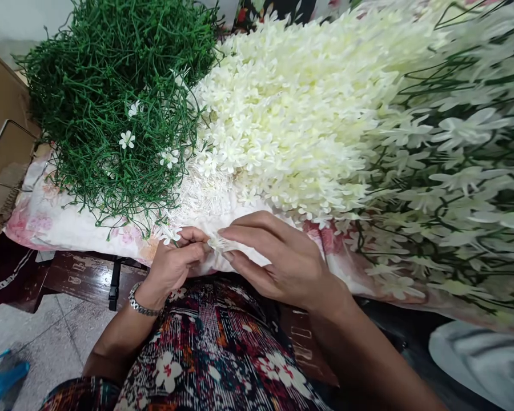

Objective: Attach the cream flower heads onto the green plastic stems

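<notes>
My left hand is closed in a pinch, with a bit of green stem showing at its fingers. A small white artificial flower sticks out beside its knuckles. At the left fingertips is another white artificial flower, petals pointing right. My right hand has its thumb and fingertips around those petals. Just beyond my hands lies a heap of thin white pieces. Behind it spreads a large pile of loose creamy-white blossoms.
A mound of green plastic stems rises at the back left. Finished-looking white flowers on stems fill the right. Everything rests on a floral cloth. A cardboard box stands left, and a blue plastic object is on the floor.
</notes>
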### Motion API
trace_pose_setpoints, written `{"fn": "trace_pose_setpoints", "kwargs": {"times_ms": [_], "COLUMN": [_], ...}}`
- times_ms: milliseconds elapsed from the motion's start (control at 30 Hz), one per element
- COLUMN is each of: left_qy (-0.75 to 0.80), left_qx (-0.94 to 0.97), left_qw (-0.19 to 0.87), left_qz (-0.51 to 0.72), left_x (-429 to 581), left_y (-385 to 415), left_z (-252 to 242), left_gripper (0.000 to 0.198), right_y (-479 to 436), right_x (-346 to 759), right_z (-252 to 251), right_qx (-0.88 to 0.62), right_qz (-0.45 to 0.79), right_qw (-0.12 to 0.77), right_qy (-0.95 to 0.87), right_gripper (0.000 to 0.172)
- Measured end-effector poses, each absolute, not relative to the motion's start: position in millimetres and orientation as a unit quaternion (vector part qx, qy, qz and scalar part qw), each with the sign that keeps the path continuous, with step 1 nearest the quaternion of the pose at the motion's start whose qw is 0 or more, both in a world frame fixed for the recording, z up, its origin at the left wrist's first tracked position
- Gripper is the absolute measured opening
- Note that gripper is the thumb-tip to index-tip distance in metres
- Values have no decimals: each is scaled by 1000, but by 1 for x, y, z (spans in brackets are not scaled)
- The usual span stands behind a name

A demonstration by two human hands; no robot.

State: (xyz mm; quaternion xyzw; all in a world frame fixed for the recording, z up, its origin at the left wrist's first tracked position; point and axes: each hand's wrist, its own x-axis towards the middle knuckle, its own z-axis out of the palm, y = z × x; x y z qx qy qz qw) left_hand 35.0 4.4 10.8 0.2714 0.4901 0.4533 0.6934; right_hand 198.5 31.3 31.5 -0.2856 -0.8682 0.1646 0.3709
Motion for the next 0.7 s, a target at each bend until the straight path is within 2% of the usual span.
{"fn": "trace_pose_setpoints", "kwargs": {"times_ms": [200, 533, 700], "left_qy": [485, 528, 466], "left_qx": [294, 359, 403], "left_qw": [704, 646, 663], "left_qz": [428, 419, 424], "left_x": [36, 37, 32], "left_y": [6, 4, 2], "left_z": [12, 2, 2], "left_gripper": [2, 4, 10], "right_y": [35, 32, 33], "right_x": [196, 191, 197], "right_z": [25, 12, 19], "right_qx": [-264, -270, -286], "right_qz": [156, 147, 173], "right_qw": [348, 344, 360], "right_qy": [-886, -887, -871], "right_gripper": [10, 7, 9]}}
